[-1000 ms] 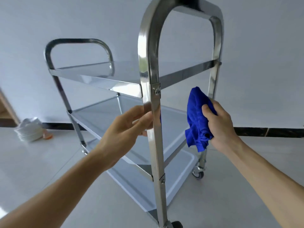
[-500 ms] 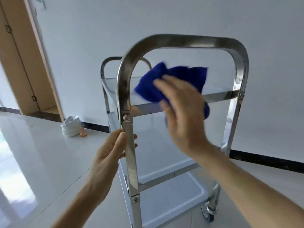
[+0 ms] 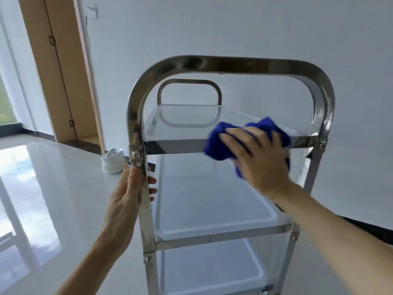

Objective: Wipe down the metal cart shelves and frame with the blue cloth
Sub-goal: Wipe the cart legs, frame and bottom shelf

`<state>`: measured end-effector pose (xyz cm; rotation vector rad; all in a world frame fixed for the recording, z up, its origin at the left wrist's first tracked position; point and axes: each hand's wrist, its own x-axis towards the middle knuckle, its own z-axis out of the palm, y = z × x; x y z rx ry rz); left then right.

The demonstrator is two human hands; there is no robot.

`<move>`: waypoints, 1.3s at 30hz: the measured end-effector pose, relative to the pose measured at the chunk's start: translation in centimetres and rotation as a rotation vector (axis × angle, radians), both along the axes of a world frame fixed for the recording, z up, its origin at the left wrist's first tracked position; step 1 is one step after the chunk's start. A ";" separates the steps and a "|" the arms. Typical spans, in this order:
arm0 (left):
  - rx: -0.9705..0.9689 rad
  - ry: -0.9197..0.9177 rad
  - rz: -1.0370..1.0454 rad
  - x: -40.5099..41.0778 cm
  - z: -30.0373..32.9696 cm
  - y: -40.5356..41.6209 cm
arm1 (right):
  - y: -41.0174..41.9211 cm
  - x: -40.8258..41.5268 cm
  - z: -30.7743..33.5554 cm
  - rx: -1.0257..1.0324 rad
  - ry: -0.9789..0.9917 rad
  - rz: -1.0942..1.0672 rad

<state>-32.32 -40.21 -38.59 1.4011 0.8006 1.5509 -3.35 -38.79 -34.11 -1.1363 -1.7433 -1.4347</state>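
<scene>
Shiny metal cart (image 3: pixel 231 67) seen from the handle end, three shelves stacked, with the top shelf (image 3: pixel 185 122) running away toward the far handle (image 3: pixel 189 84). The left hand (image 3: pixel 127 194) is wrapped around the near left post (image 3: pixel 146 220) just under the bolted bracket, thumb on the front and fingertips poking out on the other side. The right hand (image 3: pixel 259 158) lies mostly flat, fingers fairly straight, pressing the bunched-up blue cloth (image 3: pixel 221 143) against the near front edge of the top shelf, toward the right side; it's a bit blurry there. The middle shelf (image 3: pixel 212 209) and bottom shelf (image 3: pixel 208 271) sit below. Off to the left there's a stack of white bowls (image 3: pixel 113 160) on the glossy floor (image 3: pixel 53 188) by the wall, near a wooden door frame (image 3: pixel 53 67).
</scene>
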 end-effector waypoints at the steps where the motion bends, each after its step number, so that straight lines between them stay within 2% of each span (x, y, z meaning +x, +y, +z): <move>1: -0.002 0.007 -0.013 -0.3 -0.1 0.2 | -0.4 2.0 0.1 -0.007 0.013 -0.025; 5: 0.004 0.009 -0.037 -0.3 -0.3 0.6 | -0.8 3.3 0.2 -0.076 0.064 -0.074; 9: 0.012 -0.016 -0.030 0.0 -0.6 0.8 | 0.9 -4.0 0.1 -0.002 0.072 -0.010; 13: 0.008 -0.025 -0.005 -0.2 -0.8 1.3 | 2.5 -9.9 0.2 -0.008 -0.054 0.088; 19: -0.002 -0.029 -0.006 -0.3 -0.9 1.6 | 1.4 -2.5 1.2 -0.087 -0.226 0.045; 23: 0.001 -0.020 -0.013 -0.2 -0.9 1.5 | -0.4 5.4 0.6 -0.101 -0.130 -0.088; 26: 0.024 0.005 0.007 -0.1 -1.0 1.5 | -1.3 7.8 0.7 -0.124 -0.119 -0.140; 29: 0.031 0.046 0.034 0.1 -1.7 1.5 | -1.7 6.9 0.7 -0.142 -0.090 -0.149; 33: -0.034 0.178 0.045 -0.3 -3.7 1.3 | -3.0 4.3 -0.9 -0.103 0.077 -0.076; 36: -0.101 0.208 0.034 -0.9 -4.5 1.2 | -3.4 2.0 -4.2 -0.068 0.144 0.017; 39: -0.143 0.209 0.011 -0.9 -5.3 1.0 | -2.8 -0.7 -8.8 -0.139 0.204 0.100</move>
